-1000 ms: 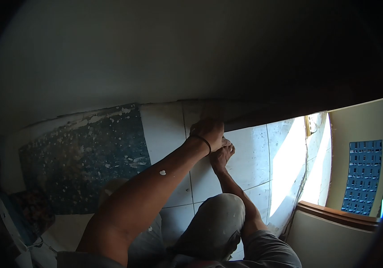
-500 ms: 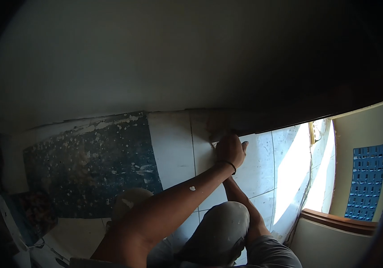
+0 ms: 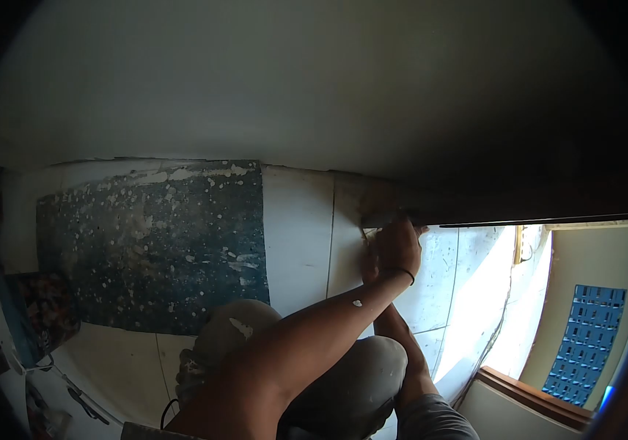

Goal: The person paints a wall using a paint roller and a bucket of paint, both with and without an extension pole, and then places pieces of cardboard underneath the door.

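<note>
My left hand [image 3: 400, 248], with a dark band at the wrist and a white paint fleck on the forearm, is closed at the low end of a dark wooden frame or door edge [image 3: 504, 220]. What it grips, if anything, is hidden in shadow. Reaching from the lower right, my right arm passes beneath the left wrist. My right hand [image 3: 369, 265] shows only as a dim, blurred patch left of the left hand, close to the floor; its fingers cannot be made out. A thin pale edge of something shows just above it.
A paint-spattered dark sheet [image 3: 152, 249] lies on white floor tiles [image 3: 295, 235] along the wall [image 3: 255, 95]. At left stands a bucket [image 3: 46, 312], with a thin dark-handled tool [image 3: 86, 403] near it. Sunlight falls through the doorway; blue lattice blocks [image 3: 585, 341] stand beyond.
The camera view has shifted, bringing more of the bucket and sheet into sight. My right hand now shows left of my left wrist; before, it was hidden behind it.
</note>
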`<state>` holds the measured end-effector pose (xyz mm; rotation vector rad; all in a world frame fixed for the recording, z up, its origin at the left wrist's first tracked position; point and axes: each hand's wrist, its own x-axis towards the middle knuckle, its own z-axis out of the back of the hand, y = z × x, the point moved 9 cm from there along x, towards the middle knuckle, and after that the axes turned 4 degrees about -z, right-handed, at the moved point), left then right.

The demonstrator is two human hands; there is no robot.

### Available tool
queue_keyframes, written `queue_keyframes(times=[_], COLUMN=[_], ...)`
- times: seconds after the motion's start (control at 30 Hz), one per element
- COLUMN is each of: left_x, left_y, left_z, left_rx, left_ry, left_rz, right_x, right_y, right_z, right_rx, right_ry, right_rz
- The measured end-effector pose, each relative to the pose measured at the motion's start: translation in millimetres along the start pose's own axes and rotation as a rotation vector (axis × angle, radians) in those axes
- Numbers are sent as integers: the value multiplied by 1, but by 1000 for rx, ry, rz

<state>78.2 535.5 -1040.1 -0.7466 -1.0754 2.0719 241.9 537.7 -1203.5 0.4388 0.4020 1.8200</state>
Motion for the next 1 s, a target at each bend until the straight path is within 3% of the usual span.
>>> queue_keyframes(times=[0.23,0.33,0.43,0.5,0.57,0.63,0.7,0.77,0.8,0.87,0.9,0.93,0.97,1.0], left_x=[8,16,23,21,19,24,21,24,25,30,29,29,28,32], left_y=[-8,-7,-6,-15,-16,-11,-15,-6,-3,13,19,18,25,31], left_z=[8,3,4,19,24,16,22,12,10,-6,-11,-10,-17,-22], left_rx=[22,55,68,33,-18,-82,40,133,138,132,113,117,179,152], left_ry=[-36,60,53,-135,-155,-15,-121,-257,-216,-293,-319,-327,-332,-142], left_rz=[-132,-198,-176,-275,-285,-222,-248,-321,-287,-320,-287,-311,-216,-61], right_x=[-1,1,7,15,24,33,45,59,68,67,66,67,65,59], right_y=[-1,1,2,1,3,5,11,21,32,54,48,3,-12,-10], right_z=[-3,-3,-5,-8,-10,-12,-19,-31,-29,7,-7,-50,-55,-40], right_rx=[15,19,32,36,47,58,74,26,-60,-114,-131,-315,-278,-367], right_ry=[-18,-30,-34,-40,-32,-18,40,194,304,515,545,687,764,876], right_rz=[-13,-11,-8,-7,-5,10,43,123,195,120,320,327,326,173])
